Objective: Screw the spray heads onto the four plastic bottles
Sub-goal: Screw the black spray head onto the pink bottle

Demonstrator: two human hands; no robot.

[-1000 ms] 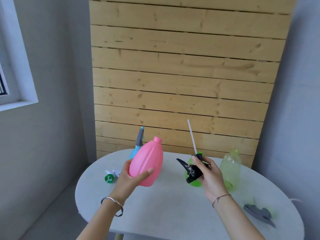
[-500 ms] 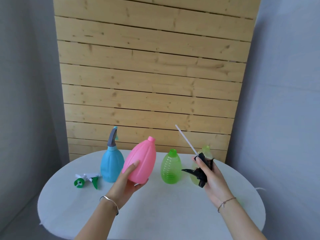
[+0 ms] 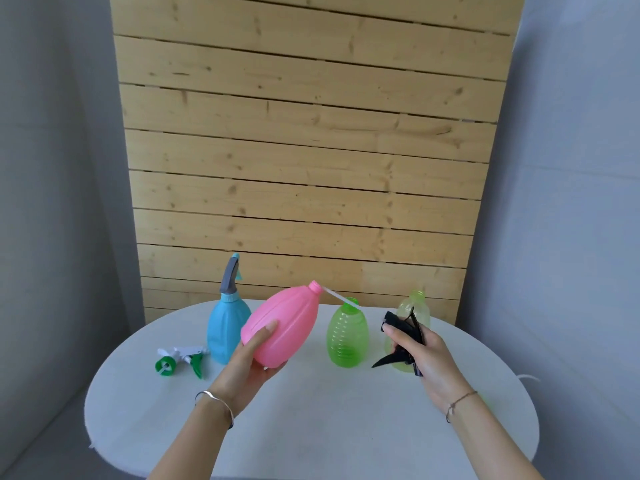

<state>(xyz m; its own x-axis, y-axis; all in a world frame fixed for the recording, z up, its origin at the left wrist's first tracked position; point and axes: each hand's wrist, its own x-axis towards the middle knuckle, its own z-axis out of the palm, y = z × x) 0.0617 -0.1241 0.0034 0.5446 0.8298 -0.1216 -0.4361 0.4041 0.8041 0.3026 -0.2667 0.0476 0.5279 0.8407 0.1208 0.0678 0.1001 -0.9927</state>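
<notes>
The pink, ribbed, egg-shaped plastic bottle (image 3: 282, 329) is held off the table in the left hand (image 3: 254, 362), fingers and thumb wrapped around its wide base. Its long axis tilts up and to the right, so the open neck faces the right hand (image 3: 420, 351). That hand is closed around the black trigger spray head (image 3: 401, 336), whose thin white dip tube (image 3: 341, 298) reaches left and up, its tip at or just inside the pink neck; which of the two I cannot tell. The next move looks to turn on bringing the tube in line with the bottle's tilted axis, so the head can slide leftward to the neck.

On the round white table (image 3: 329, 427) stand a blue plastic bottle (image 3: 227, 329) already capped with a grey spray head, a bright green ribbed bottle (image 3: 347, 336) and a pale yellow-green translucent bottle (image 3: 414, 308), both uncapped. A green and white spray head (image 3: 180, 360) lies at the left.
</notes>
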